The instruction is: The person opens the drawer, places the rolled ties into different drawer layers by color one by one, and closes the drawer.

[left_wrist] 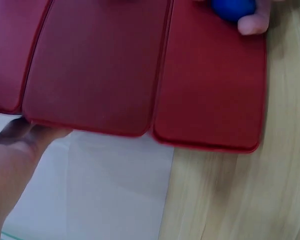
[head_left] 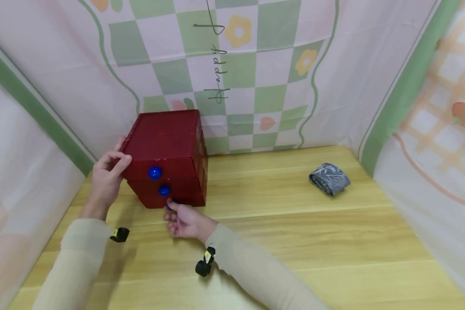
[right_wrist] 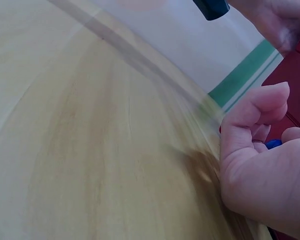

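Note:
A dark red box of stacked drawers stands on the wooden table, with round blue knobs down its front. The top knob and the middle knob show fully in the head view. My right hand pinches the lowest blue knob, which its fingers mostly cover in the head view. My left hand grips the box's upper left edge, thumb on the top and fingers along the side. In the left wrist view the drawer fronts lie side by side, and the lowest looks slightly apart from its neighbour.
A folded grey patterned cloth lies on the table at the right. Behind the box hangs a green-and-white checked curtain, and printed fabric closes off both sides. A small black camera sits at each wrist.

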Demonstrator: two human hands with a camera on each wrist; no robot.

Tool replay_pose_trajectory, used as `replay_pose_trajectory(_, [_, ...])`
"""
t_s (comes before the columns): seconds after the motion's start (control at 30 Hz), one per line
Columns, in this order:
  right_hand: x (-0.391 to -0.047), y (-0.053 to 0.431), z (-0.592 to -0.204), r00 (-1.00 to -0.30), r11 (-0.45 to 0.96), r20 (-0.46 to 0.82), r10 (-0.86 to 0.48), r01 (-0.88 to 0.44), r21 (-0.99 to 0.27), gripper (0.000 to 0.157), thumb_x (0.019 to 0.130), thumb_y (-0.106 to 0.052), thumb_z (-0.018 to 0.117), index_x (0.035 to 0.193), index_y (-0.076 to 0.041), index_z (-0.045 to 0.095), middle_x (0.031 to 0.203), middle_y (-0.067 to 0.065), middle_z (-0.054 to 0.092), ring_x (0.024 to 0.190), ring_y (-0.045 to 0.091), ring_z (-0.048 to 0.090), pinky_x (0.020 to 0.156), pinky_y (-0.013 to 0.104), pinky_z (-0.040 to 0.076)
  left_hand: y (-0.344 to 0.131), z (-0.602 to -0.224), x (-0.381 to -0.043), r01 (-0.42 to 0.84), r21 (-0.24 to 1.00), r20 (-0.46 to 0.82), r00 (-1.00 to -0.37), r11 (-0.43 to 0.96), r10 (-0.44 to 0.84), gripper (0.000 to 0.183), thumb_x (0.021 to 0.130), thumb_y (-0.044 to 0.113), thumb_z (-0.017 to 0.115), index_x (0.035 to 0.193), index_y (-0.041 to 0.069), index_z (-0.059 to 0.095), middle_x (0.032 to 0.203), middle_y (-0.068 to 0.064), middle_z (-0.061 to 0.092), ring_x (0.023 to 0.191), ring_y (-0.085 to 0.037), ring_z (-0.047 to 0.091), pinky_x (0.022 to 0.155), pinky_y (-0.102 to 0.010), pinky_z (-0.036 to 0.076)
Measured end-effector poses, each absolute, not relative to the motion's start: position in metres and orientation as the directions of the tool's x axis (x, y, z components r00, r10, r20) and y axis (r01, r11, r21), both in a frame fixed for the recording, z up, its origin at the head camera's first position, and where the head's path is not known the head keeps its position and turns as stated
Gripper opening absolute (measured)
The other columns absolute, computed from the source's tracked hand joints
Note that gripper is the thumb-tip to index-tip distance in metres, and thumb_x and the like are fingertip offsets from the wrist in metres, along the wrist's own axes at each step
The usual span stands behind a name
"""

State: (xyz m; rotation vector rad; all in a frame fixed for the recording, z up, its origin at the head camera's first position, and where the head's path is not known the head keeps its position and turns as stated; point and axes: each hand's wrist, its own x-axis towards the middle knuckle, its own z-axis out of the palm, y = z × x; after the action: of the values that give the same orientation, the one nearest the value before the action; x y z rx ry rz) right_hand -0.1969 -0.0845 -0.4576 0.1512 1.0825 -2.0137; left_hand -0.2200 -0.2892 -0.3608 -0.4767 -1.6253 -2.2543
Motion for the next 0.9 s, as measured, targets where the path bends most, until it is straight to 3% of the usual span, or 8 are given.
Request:
replay_pose_trajectory(0.17, [-0.194,-0.084,-0.458,-0.654,-0.28,-0.45,-0.608,0.708,-0.648,0.018,0.108,-0.035,0.048,0.097,-0.022,0.054,0.075,-0.003,0.05,0.06,0.009,0.038,0.054,0.018,0.033,-0.282,-0.36,-0.218,0.431,0.875,0.422,-0.902,-0.221,-0.09,0.011,0.101,0.003,0.061,0.109,0.004,0.068,0.165,-0.01,0.028,0.152,-0.028,0.022,0.098,-0.024,0.048])
replay_pose_trajectory(0.33, [-0.19,-0.081,-0.459,-0.651,-0.272,-0.449,-0.612,0.706,-0.654,0.022,0.107,-0.037,0.049,0.096,-0.019,0.055,0.075,-0.003,0.052,0.06,0.009,0.04,0.054,0.018,0.035,-0.279,-0.36,-0.219,0.439,0.883,0.428,-0.898,-0.165,-0.099,0.005,0.101,0.007,0.061,0.106,0.007,0.065,0.165,-0.011,0.028,0.153,-0.022,0.02,0.101,-0.023,0.045])
replay_pose_trajectory(0.9, [-0.178,-0.079,-0.458,-0.635,-0.258,-0.448,-0.629,0.715,-0.65,0.027,0.106,-0.04,0.05,0.094,-0.017,0.056,0.074,-0.004,0.052,0.059,0.008,0.041,0.054,0.018,0.034,-0.284,-0.355,-0.214,0.378,0.908,0.375,-0.925,-0.178,-0.053,0.015,0.106,0.009,0.049,0.103,0.011,0.064,0.168,-0.008,0.021,0.153,-0.03,0.013,0.093,-0.022,0.049])
